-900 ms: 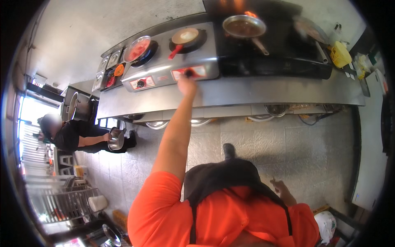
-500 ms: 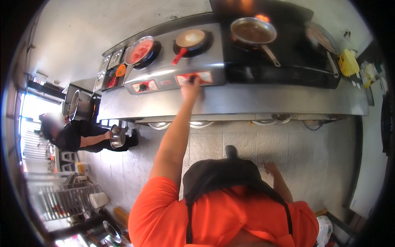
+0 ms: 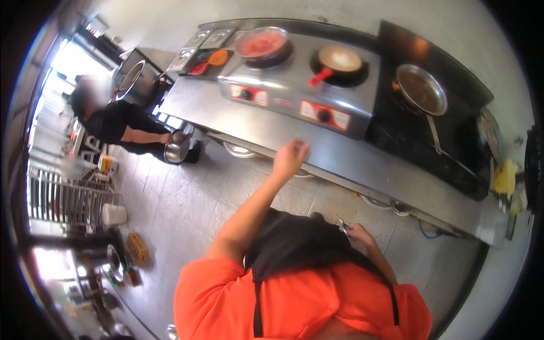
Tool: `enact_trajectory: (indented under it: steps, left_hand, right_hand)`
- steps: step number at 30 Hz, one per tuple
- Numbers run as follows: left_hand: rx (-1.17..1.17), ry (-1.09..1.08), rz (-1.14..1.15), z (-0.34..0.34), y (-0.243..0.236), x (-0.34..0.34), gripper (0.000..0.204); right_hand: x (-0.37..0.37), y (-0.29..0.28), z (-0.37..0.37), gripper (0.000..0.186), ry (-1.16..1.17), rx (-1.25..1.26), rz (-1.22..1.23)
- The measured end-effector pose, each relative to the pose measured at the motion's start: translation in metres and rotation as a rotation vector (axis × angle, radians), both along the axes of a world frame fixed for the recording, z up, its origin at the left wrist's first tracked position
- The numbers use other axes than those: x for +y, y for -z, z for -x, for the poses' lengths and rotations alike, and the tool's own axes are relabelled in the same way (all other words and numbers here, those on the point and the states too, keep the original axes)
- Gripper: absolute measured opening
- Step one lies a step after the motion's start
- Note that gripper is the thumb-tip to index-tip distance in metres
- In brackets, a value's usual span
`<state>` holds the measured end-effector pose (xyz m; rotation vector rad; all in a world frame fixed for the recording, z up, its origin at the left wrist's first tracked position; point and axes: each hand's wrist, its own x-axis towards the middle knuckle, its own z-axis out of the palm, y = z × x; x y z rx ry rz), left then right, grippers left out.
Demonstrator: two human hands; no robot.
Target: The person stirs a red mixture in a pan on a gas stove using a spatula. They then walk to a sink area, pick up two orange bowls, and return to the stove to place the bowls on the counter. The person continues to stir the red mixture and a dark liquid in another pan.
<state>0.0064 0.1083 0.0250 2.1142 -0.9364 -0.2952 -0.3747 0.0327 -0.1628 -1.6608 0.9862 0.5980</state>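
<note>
My left hand (image 3: 291, 156) is over the front edge of the steel counter (image 3: 266, 131), apart from the stove, with its fingers curled in and nothing visible in them. Beyond it is the two-burner steel stove (image 3: 272, 93), with a black knob (image 3: 323, 115) on a red and white panel. On the stove sit a metal pan of red food (image 3: 262, 44) and a small tan pan (image 3: 339, 59) with a red handle and something white inside. Low beside my black apron, my right hand (image 3: 358, 233) is closed around a thin metal utensil (image 3: 344, 225), its exact kind unclear.
At right, a steel frying pan of brown liquid (image 3: 420, 90) is on a black cooktop (image 3: 396, 133), its handle toward me. A yellow container (image 3: 504, 177) stands at the counter's right end. Off to the left, a person in black (image 3: 122, 127) holds a metal pot (image 3: 177, 148).
My left hand has let go of the stove knob and drawn back toward me. The view has turned, so the counter now slants down to the right. The right hand still grips its utensil.
</note>
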Motion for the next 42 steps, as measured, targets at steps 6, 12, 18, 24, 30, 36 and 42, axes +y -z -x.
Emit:
enact_trajectory:
  steps: [6,12,18,24,30,36,42]
  left_hand:
    - [0.691,-0.350,0.141,-0.021,0.052,0.159,0.036]
    - [0.989,-0.355,0.282,-0.087,0.059,0.223,0.038]
    - [1.028,0.026,0.385,-0.209,0.031,0.216,0.044]
    - [1.069,0.102,0.460,-0.304,0.022,0.198,0.060]
    - [1.171,-0.055,0.578,-0.449,0.039,0.119,0.044]
    - [0.730,0.042,0.109,-0.560,-0.001,0.051,0.050]
    - [0.803,0.040,0.142,-0.623,0.045,0.017,0.041]
  right_hand:
    - [0.003,-0.072,-0.168,0.030,-0.255,-0.257,0.015]
    - [0.058,-0.150,-0.357,0.016,-0.170,-0.575,-0.274]
    - [0.123,-0.176,-0.522,0.016,0.015,-0.718,-0.414]
    - [0.136,-0.189,-0.604,0.017,0.124,-0.838,-0.137]
    - [0.129,-0.199,-0.697,0.033,0.132,-1.067,0.278]
    - [0.123,-0.204,-0.611,0.040,-0.020,-0.942,0.533]
    - [0.155,-0.134,-0.395,0.034,0.263,-0.374,0.410]
